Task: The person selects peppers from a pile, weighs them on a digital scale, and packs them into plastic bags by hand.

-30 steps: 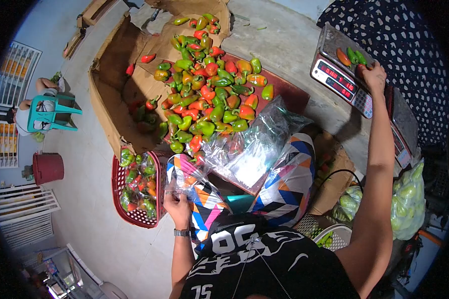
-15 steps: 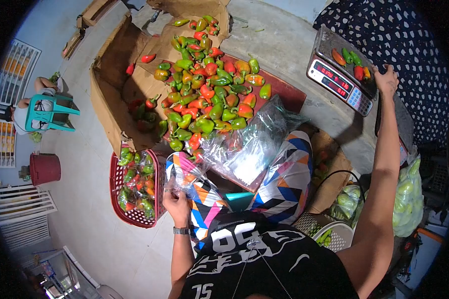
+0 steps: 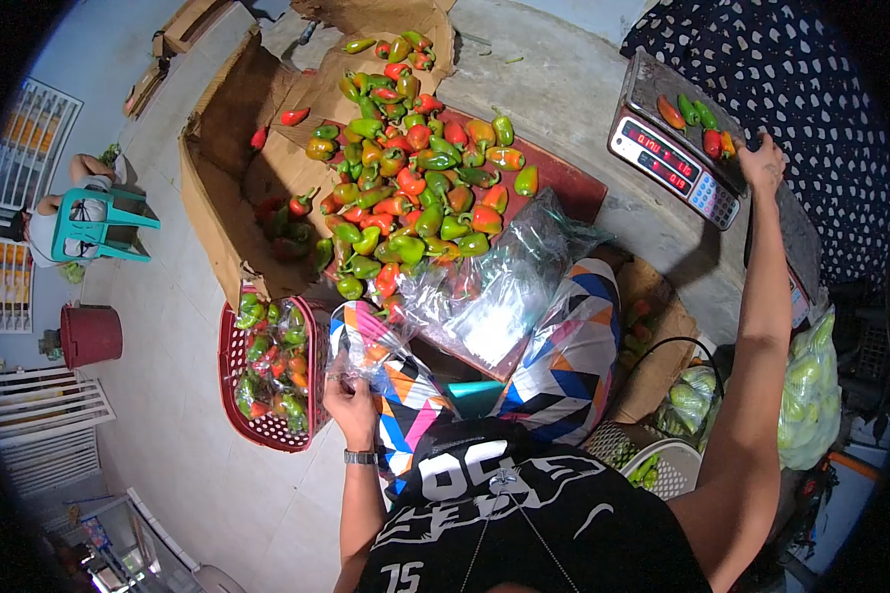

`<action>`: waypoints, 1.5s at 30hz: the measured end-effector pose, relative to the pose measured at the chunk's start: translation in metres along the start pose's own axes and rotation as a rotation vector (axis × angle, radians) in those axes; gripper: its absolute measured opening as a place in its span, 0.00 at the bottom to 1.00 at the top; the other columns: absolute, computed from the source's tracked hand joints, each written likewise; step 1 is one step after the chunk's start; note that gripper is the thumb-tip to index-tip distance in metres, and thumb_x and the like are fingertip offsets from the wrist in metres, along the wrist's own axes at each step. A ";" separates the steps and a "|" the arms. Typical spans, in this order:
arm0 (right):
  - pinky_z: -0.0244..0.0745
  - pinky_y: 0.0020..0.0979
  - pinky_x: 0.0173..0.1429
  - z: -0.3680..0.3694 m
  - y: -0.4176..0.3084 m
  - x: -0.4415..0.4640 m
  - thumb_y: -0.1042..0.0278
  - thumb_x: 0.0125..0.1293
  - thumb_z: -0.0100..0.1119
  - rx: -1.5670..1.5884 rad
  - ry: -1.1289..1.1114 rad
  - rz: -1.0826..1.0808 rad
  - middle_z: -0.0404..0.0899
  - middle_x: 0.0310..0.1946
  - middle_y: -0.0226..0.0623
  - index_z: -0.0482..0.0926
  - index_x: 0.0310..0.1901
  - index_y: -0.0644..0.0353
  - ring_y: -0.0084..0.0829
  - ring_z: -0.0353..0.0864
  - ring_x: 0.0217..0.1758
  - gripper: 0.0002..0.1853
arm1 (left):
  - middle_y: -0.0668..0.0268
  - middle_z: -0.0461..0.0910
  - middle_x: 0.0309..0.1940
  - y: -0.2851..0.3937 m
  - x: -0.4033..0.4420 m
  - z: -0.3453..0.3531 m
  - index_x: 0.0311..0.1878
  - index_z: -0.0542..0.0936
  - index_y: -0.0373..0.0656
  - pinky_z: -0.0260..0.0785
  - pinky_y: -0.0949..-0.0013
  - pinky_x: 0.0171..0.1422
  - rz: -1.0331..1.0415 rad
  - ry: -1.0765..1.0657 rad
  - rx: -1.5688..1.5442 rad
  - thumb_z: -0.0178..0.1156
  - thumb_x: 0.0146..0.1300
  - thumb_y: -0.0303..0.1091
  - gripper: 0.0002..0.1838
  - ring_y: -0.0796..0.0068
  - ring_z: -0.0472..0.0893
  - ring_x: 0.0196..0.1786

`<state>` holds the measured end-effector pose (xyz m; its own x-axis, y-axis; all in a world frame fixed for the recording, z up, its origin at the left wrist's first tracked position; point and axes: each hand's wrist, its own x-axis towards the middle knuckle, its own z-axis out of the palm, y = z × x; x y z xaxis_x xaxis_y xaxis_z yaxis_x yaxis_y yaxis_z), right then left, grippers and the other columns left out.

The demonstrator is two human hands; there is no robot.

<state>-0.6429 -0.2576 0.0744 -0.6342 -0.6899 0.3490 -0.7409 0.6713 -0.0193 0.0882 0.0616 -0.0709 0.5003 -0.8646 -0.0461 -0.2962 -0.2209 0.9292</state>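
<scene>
My left hand (image 3: 349,403) is closed on the edge of a clear plastic bag (image 3: 358,364) above my left thigh, and a reddish pepper shows through the film. At the far right, my right hand (image 3: 764,166) is by the edge of a digital scale (image 3: 631,127), its fingers apart beside the peppers. On the scale's plate lie red peppers (image 3: 712,144) and green peppers (image 3: 703,116). A large heap of red and green peppers (image 3: 415,183) covers the board in front of me. More clear plastic bags (image 3: 494,296) lie at the heap's near edge.
A red basket (image 3: 311,381) with bagged peppers stands at my left, below a torn cardboard box (image 3: 213,168). Bags of green produce (image 3: 806,395) and a pale basket (image 3: 677,472) are at my right. Another person sits on a teal chair (image 3: 109,222) far left.
My right hand has shifted very slightly at the scale's edge. The peppers on the plate, the left hand and the bag look almost the same.
</scene>
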 end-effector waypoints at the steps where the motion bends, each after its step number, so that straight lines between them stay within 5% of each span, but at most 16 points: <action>1: 0.63 0.51 0.77 -0.001 -0.001 -0.002 0.34 0.59 0.66 0.003 -0.003 -0.001 0.68 0.73 0.52 0.71 0.72 0.46 0.56 0.66 0.76 0.42 | 0.68 0.80 0.47 0.002 -0.001 -0.001 0.67 0.77 0.30 0.70 0.77 0.41 -0.043 -0.012 -0.010 0.53 0.60 0.14 0.28 0.84 0.75 0.37; 8: 0.65 0.47 0.76 0.012 0.003 -0.002 0.37 0.60 0.65 -0.035 0.051 -0.025 0.72 0.69 0.55 0.76 0.69 0.47 0.56 0.71 0.72 0.38 | 0.68 0.80 0.46 0.012 -0.002 -0.002 0.66 0.77 0.30 0.70 0.77 0.41 -0.074 -0.026 0.021 0.53 0.59 0.14 0.29 0.83 0.75 0.37; 15: 0.69 0.47 0.73 0.019 -0.020 -0.024 0.31 0.62 0.63 0.047 -0.231 -0.031 0.76 0.65 0.55 0.80 0.66 0.52 0.53 0.74 0.69 0.39 | 0.65 0.82 0.47 0.016 -0.003 -0.001 0.66 0.78 0.31 0.72 0.75 0.46 -0.085 -0.013 0.059 0.54 0.58 0.15 0.29 0.81 0.77 0.41; 19: 0.70 0.49 0.70 0.058 -0.035 -0.031 0.30 0.65 0.60 0.045 0.120 -0.031 0.77 0.61 0.54 0.80 0.66 0.52 0.53 0.76 0.65 0.38 | 0.63 0.82 0.50 0.018 -0.001 -0.001 0.66 0.78 0.31 0.73 0.74 0.49 -0.067 -0.002 0.073 0.54 0.58 0.15 0.29 0.80 0.78 0.43; 23: 0.73 0.50 0.65 0.071 -0.029 -0.015 0.41 0.67 0.58 0.185 0.301 -0.017 0.81 0.53 0.55 0.85 0.58 0.53 0.56 0.79 0.61 0.28 | 0.61 0.82 0.53 0.017 0.000 0.002 0.66 0.77 0.30 0.74 0.73 0.51 -0.042 -0.001 0.049 0.54 0.58 0.15 0.29 0.79 0.79 0.44; 28: 0.75 0.46 0.62 0.064 -0.018 0.005 0.48 0.69 0.58 0.225 0.159 -0.163 0.83 0.50 0.52 0.87 0.53 0.51 0.51 0.81 0.57 0.20 | 0.59 0.83 0.52 0.021 0.002 0.003 0.65 0.78 0.30 0.74 0.71 0.53 -0.063 -0.003 0.118 0.55 0.59 0.16 0.27 0.75 0.81 0.46; 35: 0.72 0.42 0.67 0.034 -0.090 -0.037 0.39 0.66 0.65 0.226 0.046 -0.488 0.82 0.53 0.53 0.88 0.54 0.57 0.51 0.79 0.61 0.29 | 0.65 0.83 0.45 0.013 0.001 -0.003 0.63 0.79 0.31 0.71 0.75 0.44 -0.094 -0.027 0.201 0.55 0.60 0.14 0.25 0.81 0.77 0.40; 37: 0.72 0.43 0.67 0.051 -0.097 -0.037 0.41 0.64 0.67 0.184 0.084 -0.552 0.81 0.52 0.54 0.88 0.52 0.59 0.51 0.78 0.61 0.28 | 0.65 0.83 0.45 0.016 0.001 -0.001 0.63 0.79 0.30 0.71 0.76 0.44 -0.130 -0.021 0.181 0.55 0.60 0.14 0.25 0.82 0.78 0.40; 38: 0.72 0.44 0.65 0.055 -0.099 -0.037 0.44 0.64 0.68 0.178 0.092 -0.538 0.81 0.51 0.53 0.88 0.51 0.60 0.51 0.78 0.59 0.26 | 0.73 0.77 0.31 0.008 0.002 0.002 0.63 0.81 0.34 0.67 0.75 0.36 -0.053 0.029 0.117 0.58 0.58 0.16 0.27 0.83 0.72 0.31; 40: 0.74 0.45 0.62 0.047 -0.112 -0.045 0.48 0.62 0.71 0.164 0.114 -0.508 0.82 0.48 0.51 0.87 0.48 0.60 0.49 0.79 0.56 0.23 | 0.73 0.78 0.34 0.012 0.000 0.004 0.64 0.80 0.34 0.67 0.76 0.37 -0.080 0.033 0.044 0.58 0.58 0.16 0.27 0.85 0.72 0.32; 43: 0.75 0.45 0.57 0.057 -0.155 -0.084 0.55 0.61 0.73 0.580 0.304 -0.597 0.83 0.43 0.46 0.87 0.44 0.59 0.46 0.81 0.50 0.17 | 0.73 0.79 0.38 0.015 0.000 0.003 0.66 0.79 0.35 0.66 0.79 0.37 -0.073 0.026 0.056 0.57 0.59 0.15 0.29 0.87 0.72 0.32; 45: 0.76 0.43 0.53 0.036 -0.210 -0.155 0.58 0.61 0.73 0.856 0.175 -0.645 0.84 0.39 0.42 0.88 0.43 0.56 0.44 0.82 0.45 0.13 | 0.73 0.79 0.37 0.014 0.003 0.004 0.66 0.79 0.35 0.66 0.79 0.37 -0.001 0.029 0.101 0.57 0.59 0.15 0.29 0.87 0.72 0.32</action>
<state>-0.3965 -0.3014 -0.0097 -0.0798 -0.7515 0.6549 -0.8744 -0.2627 -0.4080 0.0821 0.0539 -0.0591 0.5240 -0.8510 -0.0352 -0.3751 -0.2677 0.8875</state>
